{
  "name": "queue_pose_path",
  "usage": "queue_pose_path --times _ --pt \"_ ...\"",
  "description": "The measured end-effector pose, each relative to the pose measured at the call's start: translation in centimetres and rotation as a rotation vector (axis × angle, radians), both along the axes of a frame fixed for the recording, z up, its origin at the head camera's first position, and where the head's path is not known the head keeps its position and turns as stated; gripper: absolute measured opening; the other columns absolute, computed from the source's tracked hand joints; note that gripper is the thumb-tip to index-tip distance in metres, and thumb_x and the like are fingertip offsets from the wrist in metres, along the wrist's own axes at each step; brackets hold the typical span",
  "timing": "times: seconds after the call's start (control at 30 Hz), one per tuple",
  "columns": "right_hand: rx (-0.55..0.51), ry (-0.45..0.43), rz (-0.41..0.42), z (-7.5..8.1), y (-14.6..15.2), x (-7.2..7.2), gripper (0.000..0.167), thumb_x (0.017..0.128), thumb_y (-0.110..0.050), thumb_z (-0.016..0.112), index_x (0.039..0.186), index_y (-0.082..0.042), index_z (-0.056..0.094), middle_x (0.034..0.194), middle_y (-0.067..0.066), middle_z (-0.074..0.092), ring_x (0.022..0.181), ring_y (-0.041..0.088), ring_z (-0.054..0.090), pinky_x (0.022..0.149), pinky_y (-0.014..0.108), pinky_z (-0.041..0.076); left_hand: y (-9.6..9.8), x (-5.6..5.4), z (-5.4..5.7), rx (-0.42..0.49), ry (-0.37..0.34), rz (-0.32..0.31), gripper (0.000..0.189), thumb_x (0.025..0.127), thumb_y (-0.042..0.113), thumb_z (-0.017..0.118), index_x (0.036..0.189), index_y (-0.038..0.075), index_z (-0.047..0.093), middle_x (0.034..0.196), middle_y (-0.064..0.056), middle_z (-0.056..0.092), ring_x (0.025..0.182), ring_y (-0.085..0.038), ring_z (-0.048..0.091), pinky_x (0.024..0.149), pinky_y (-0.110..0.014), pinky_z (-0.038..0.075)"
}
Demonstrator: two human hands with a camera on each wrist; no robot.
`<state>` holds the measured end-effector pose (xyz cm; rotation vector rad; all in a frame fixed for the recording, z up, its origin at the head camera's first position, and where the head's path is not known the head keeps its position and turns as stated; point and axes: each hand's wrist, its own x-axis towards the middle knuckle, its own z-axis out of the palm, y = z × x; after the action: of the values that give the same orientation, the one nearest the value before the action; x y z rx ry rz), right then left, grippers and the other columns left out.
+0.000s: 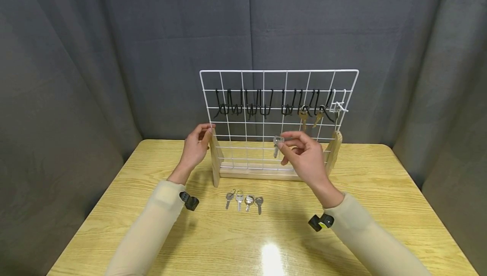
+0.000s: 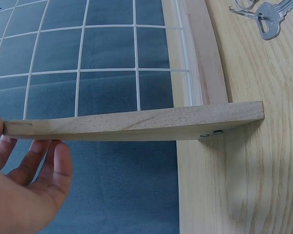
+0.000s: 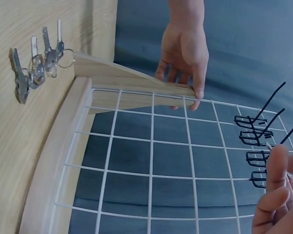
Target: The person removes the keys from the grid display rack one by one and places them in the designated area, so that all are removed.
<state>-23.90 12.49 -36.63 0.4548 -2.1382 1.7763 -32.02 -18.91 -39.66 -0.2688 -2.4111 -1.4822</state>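
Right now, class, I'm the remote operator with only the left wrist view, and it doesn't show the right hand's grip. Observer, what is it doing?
Observer: The right hand's grip pinches a key in front of the wire grid.
Operator: How many keys lie on the table altogether?
Observer: Four, in a row.
Operator: Does anything hang from the black hooks?
Observer: Yes, brass-coloured keys, toward the grid's right end.
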Motion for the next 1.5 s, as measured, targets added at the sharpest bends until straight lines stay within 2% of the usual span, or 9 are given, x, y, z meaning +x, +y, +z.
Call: queue_pose_path --times 0.2,0.33,0.47,0.67,0.83,1.07,1.23,1.5 --pt "0.017 -0.053 0.027 -0.7 0.0 -0.2 0.027 0.092 -0.016 0.073 0.116 -0.007 0.068 0.093 0.02 0.075 0.053 0.021 0.066 0.051 0.026 0.048 0.1 0.2 0.3 -0.015 0.005 0.002 0.035 0.107 0.034 0.048 0.132 0.013 0.061 0.126 -0.014 0.065 0.111 -0.028 0.064 0.076 -0.035 0.057" --pt "0.028 -0.093 0.052 -1.1 0.0 -0.4 0.028 0.092 -0.016 0.073 0.118 -0.005 0.066 0.096 0.023 0.075 0.052 0.017 0.065 0.055 0.026 0.051 0.2 0.3 0.5 -0.02 0.011 0.005 0.036 0.107 0.033 0.047 0.132 0.012 0.061 0.126 -0.015 0.065 0.111 -0.028 0.064 0.074 -0.03 0.056" --pt "0.047 -0.144 0.06 -1.6 -0.1 -0.5 0.028 0.092 -0.016 0.072 0.118 -0.007 0.066 0.096 0.02 0.076 0.052 0.015 0.065 0.05 0.026 0.045 0.2 0.2 0.6 -0.019 0.012 0.004 0.038 0.107 0.034 0.047 0.133 0.01 0.06 0.126 -0.015 0.065 0.111 -0.029 0.064 0.075 -0.031 0.056" --pt "0.08 -0.197 0.061 -2.6 -0.1 -0.6 0.025 0.093 -0.017 0.072 0.117 -0.011 0.068 0.094 0.013 0.077 0.055 0.024 0.066 0.044 0.027 0.037 0.2 0.2 0.5 -0.012 0.005 0.005 0.039 0.107 0.035 0.047 0.133 0.01 0.06 0.126 -0.015 0.065 0.112 -0.029 0.064 0.076 -0.033 0.057" --pt "0.098 -0.241 0.076 -3.3 -0.1 -0.6 0.023 0.094 -0.017 0.069 0.116 -0.012 0.067 0.094 0.017 0.076 0.056 0.02 0.066 0.043 0.026 0.03 0.2 0.3 0.5 -0.014 0.002 0.007 0.037 0.106 0.035 0.047 0.132 0.013 0.061 0.126 -0.014 0.065 0.112 -0.029 0.064 0.077 -0.035 0.057" --pt "0.114 -0.305 0.101 -4.5 -0.2 -0.4 0.023 0.094 -0.017 0.068 0.117 -0.011 0.067 0.094 0.016 0.077 0.058 0.021 0.066 0.046 0.027 0.036 0.1 0.2 0.2 -0.014 0.008 0.002 0.035 0.107 0.033 0.047 0.131 0.012 0.061 0.125 -0.015 0.065 0.111 -0.029 0.064 0.076 -0.034 0.057" --pt "0.118 -0.342 0.117 -5.3 -0.3 -0.3 0.023 0.094 -0.017 0.069 0.116 -0.011 0.067 0.089 0.012 0.077 0.059 0.023 0.067 0.045 0.025 0.032 0.1 0.2 0.1 -0.009 0.008 -0.004 0.034 0.107 0.033 0.047 0.131 0.012 0.061 0.125 -0.015 0.065 0.111 -0.028 0.064 0.077 -0.036 0.057" --pt "0.117 -0.389 0.153 -6.7 -0.4 -0.2 0.023 0.093 -0.016 0.07 0.114 -0.008 0.066 0.072 -0.001 0.072 0.057 0.02 0.064 0.043 0.023 0.03 0.0 0.3 0.1 -0.018 0.006 -0.007 0.037 0.107 0.035 0.047 0.132 0.013 0.06 0.126 -0.015 0.064 0.112 -0.029 0.063 0.077 -0.035 0.057"
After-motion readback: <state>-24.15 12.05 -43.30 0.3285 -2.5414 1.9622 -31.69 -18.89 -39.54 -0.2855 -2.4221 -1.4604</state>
